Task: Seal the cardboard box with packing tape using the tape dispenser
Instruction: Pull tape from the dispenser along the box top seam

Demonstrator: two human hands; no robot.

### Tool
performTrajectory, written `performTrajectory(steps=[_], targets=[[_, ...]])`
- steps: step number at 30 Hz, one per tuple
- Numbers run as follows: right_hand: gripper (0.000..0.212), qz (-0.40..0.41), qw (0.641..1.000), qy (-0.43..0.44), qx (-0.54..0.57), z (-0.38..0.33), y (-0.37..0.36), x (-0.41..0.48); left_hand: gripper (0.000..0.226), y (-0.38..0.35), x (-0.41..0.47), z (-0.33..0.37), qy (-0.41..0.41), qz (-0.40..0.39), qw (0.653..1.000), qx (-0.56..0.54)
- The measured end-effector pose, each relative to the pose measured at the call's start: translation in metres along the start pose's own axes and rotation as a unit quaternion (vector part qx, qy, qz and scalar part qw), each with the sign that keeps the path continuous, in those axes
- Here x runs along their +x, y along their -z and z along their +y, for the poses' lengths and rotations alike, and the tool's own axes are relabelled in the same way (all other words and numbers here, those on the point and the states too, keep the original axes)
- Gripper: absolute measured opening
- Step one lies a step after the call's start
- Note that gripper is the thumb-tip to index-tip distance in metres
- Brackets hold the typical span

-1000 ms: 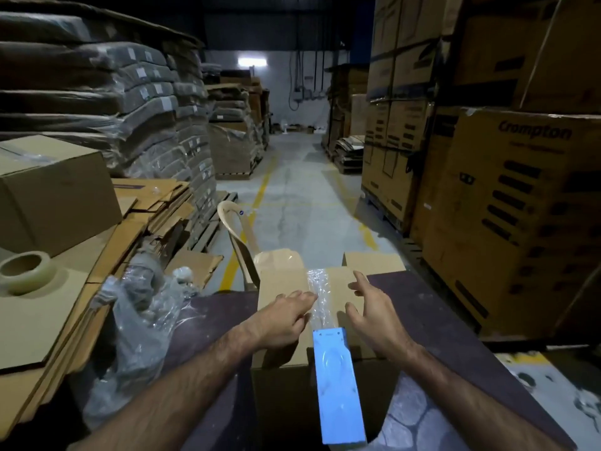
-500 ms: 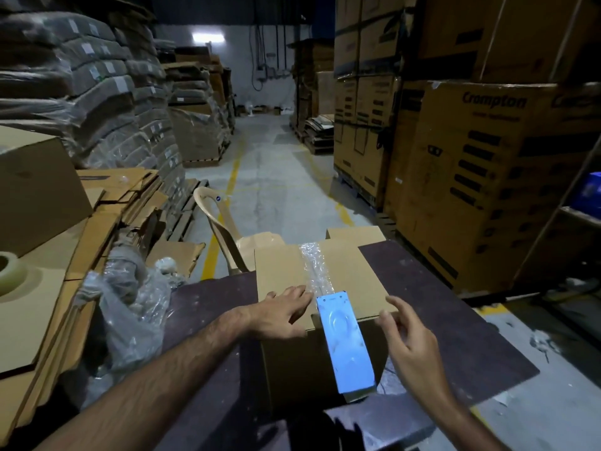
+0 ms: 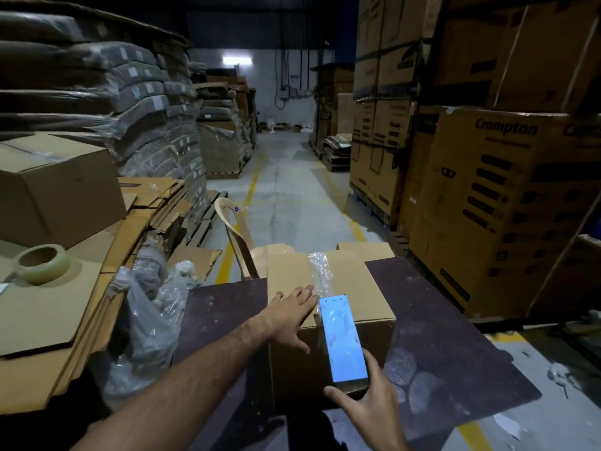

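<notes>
On a dark tabletop (image 3: 455, 320) in a warehouse aisle, a cardboard box (image 3: 351, 288) sits with clear packing tape (image 3: 320, 271) running along its top seam. Reaching in from lower left, the left hand (image 3: 289, 315) lies flat, fingers spread, on the box top beside the tape. The right hand (image 3: 367, 402), fingers loosely open, cups the near end of the light-blue tape dispenser (image 3: 341, 338), which hangs tilted over the box's front edge. A spare tape roll (image 3: 44, 263) rests on flattened cardboard (image 3: 48, 314) at left.
</notes>
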State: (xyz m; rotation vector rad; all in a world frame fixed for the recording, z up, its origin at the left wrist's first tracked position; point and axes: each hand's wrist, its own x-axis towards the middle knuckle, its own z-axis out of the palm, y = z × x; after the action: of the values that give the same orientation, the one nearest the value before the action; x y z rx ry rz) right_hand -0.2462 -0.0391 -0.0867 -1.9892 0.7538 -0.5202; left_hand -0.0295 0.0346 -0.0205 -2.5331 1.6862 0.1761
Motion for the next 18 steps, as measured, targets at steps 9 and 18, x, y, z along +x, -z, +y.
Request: performTrajectory(steps=[9,18], targets=[[0.071,0.132,0.988,0.071,-0.038,0.016,-0.028,0.004,0.109,-0.013,0.006,0.000,0.004,0.031,1.000,0.006],[0.067,0.196,0.979,0.051,-0.028,0.020,-0.043,0.015,0.101,-0.018,0.013,0.000,-0.021,0.031,0.998,0.055]])
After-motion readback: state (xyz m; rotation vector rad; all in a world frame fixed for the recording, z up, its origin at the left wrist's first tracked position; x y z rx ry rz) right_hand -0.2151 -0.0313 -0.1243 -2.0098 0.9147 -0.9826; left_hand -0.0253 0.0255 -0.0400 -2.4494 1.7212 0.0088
